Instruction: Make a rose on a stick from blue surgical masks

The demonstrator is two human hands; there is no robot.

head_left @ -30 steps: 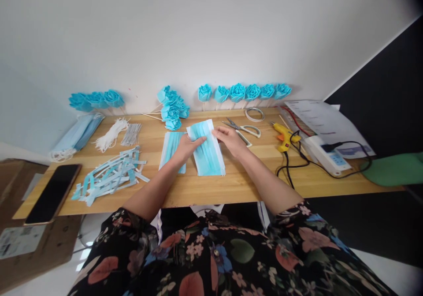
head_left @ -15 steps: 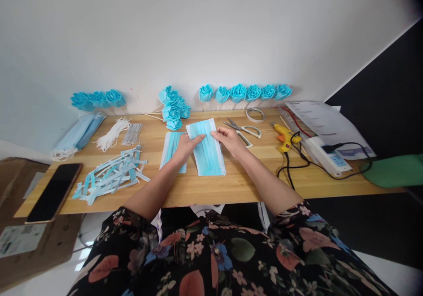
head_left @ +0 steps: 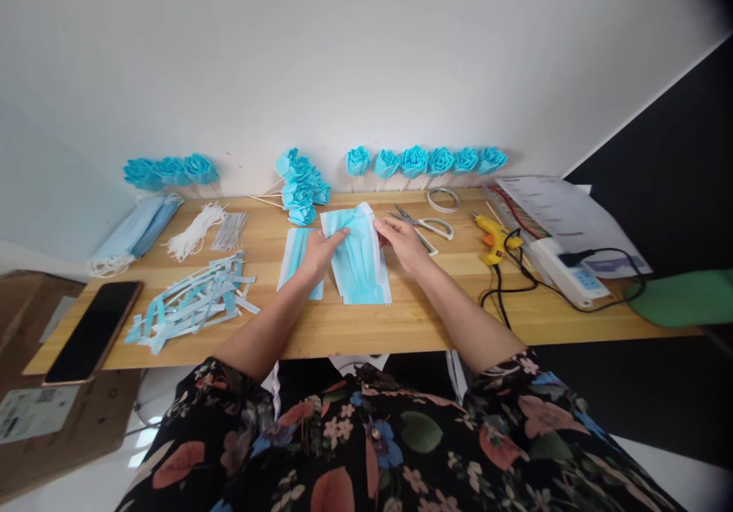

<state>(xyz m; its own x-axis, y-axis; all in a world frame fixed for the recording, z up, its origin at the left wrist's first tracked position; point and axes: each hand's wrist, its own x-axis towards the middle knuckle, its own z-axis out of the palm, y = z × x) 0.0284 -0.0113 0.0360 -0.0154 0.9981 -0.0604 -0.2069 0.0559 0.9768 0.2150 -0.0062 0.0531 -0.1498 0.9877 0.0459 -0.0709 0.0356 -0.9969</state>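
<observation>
A blue pleated face-mask sheet (head_left: 358,262) lies lengthwise on the wooden table (head_left: 401,321) in front of me. My left hand (head_left: 321,251) pinches its upper left edge and my right hand (head_left: 401,239) pinches its upper right edge; the top of the sheet bunches up between them. A second blue mask sheet (head_left: 296,256) lies flat just left of it, partly under my left wrist.
Scissors (head_left: 427,226), a tape ring (head_left: 442,198) and a yellow glue gun (head_left: 493,237) with black cable lie to the right. Blue fabric roses (head_left: 424,159) line the wall. Left: cut strips (head_left: 195,302), white ear loops (head_left: 192,231), stacked masks (head_left: 134,230), a phone (head_left: 95,330).
Both hands have slid up to the top of the mask sheet and pushed its upper edges together, so the top now bunches up instead of lying flat.
</observation>
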